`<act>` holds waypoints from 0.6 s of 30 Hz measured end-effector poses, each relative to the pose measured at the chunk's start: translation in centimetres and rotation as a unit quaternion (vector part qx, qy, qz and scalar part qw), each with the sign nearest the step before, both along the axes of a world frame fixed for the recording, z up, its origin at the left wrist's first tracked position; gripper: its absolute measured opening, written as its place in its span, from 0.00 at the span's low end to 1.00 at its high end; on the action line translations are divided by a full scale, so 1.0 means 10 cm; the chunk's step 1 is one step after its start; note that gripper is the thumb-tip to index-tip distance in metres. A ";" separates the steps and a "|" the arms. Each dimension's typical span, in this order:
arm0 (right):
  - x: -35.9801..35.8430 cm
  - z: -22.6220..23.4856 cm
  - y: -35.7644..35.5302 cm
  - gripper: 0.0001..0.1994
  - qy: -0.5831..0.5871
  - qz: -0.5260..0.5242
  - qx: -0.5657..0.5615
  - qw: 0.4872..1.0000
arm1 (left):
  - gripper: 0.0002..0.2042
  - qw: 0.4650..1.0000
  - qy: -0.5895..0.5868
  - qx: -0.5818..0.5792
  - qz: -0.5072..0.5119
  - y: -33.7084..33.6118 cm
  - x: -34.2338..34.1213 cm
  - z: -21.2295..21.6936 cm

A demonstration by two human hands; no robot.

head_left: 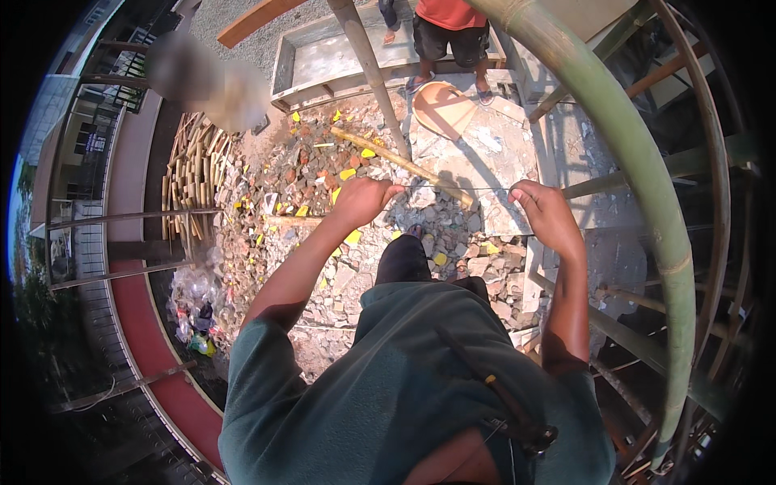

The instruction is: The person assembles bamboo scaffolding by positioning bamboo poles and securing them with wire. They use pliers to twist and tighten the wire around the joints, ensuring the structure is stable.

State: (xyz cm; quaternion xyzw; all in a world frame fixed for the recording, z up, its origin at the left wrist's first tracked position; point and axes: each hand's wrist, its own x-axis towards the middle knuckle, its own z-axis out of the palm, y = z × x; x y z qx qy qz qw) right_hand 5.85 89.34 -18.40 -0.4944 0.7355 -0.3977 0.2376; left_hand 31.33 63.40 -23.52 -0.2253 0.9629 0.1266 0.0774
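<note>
A thin dark wire (481, 189) runs nearly straight between my two hands, out in front of my body above the rubble. My left hand (365, 202) pinches its left end between thumb and fingers. At the other end, my right hand (551, 218) is closed on the wire, thumb uppermost. Behind the wire lies a pale bamboo pole (388, 158), slanting over the broken stones. A dark long-handled tool (505, 396) with a yellowish band lies against my green shirt; its exact kind cannot be made out.
Thick green bamboo (622, 121) arches close on my right, with more poles behind. Broken bricks and stones (347, 279) cover the ground. A person in a red shirt (453, 32) stands ahead by a tan basin (443, 109) and a mixing trough (323, 77). Cut bamboo (194, 178) is piled left.
</note>
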 end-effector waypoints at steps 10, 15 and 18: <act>-0.22 -0.33 0.13 0.14 -0.021 -0.220 0.000 0.975 | 0.17 0.405 0.167 0.894 0.090 0.60 -0.13 0.37; -0.14 -0.29 0.04 0.15 -0.106 -0.266 -0.011 0.958 | 0.17 0.425 0.227 0.862 0.155 0.62 -0.05 0.22; -0.11 -0.38 0.09 0.14 -0.150 -0.279 -0.037 0.948 | 0.16 0.284 0.150 0.946 0.043 0.65 0.16 0.07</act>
